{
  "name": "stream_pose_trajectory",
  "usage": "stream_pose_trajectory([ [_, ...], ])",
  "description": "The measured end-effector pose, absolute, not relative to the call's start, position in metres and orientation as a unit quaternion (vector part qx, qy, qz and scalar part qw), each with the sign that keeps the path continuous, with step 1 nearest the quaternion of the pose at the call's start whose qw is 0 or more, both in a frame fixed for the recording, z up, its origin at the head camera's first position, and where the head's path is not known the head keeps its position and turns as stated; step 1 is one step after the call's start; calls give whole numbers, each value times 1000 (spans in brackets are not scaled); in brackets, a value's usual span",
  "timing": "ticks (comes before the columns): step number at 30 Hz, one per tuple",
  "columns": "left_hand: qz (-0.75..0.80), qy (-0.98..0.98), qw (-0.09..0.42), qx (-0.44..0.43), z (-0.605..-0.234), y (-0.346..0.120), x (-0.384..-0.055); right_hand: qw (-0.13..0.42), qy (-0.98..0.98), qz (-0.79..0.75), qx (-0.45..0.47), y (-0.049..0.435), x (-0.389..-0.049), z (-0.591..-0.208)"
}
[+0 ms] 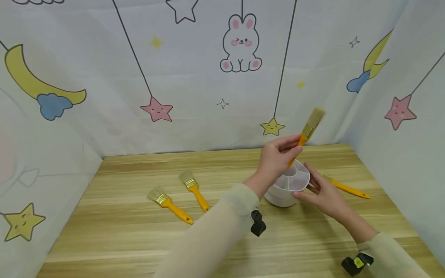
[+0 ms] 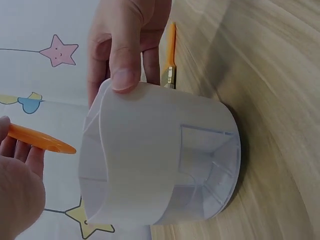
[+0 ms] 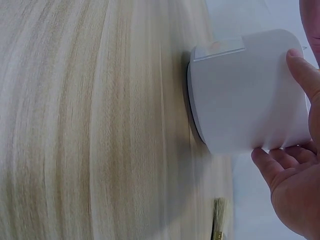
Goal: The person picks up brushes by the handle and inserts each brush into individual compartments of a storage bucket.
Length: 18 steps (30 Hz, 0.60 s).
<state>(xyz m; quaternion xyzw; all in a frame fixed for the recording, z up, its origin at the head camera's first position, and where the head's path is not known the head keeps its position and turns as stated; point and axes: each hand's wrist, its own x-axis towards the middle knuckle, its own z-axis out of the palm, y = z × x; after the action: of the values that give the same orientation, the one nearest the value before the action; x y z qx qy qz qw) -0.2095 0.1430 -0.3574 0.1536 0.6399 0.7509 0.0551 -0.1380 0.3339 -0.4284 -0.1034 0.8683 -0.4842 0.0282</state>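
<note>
Left grip (image 1: 276, 158) pinches a brush (image 1: 308, 131) over a holder (image 1: 282, 197) the right grip (image 1: 326, 195) clamps; its handle (image 2: 42, 140) snagging a divider (image 1: 288, 183) could tip everything.

On the right half of the table (image 1: 118, 243), the container (image 1: 279, 196) is gripped from the right by the right hand (image 1: 323, 196), and a raised brush (image 1: 308, 130) is held over its opening by the left hand (image 1: 276, 160). An outer brush (image 1: 349, 189) is laid to the right, beyond the right hand. Well left, a near brush (image 1: 169, 203) is laid, with a far brush (image 1: 195, 190) to its right.
</note>
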Motion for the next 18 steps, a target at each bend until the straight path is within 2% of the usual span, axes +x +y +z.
stream_pose_trajectory([
  [13, 700, 688, 61, 182, -371, 133, -213, 31, 872, -477, -101, 331, -138, -424],
  [18, 650, 731, 49, 203, -373, 131, -213, 32, 870, -482, -100, 332, -136, -424],
])
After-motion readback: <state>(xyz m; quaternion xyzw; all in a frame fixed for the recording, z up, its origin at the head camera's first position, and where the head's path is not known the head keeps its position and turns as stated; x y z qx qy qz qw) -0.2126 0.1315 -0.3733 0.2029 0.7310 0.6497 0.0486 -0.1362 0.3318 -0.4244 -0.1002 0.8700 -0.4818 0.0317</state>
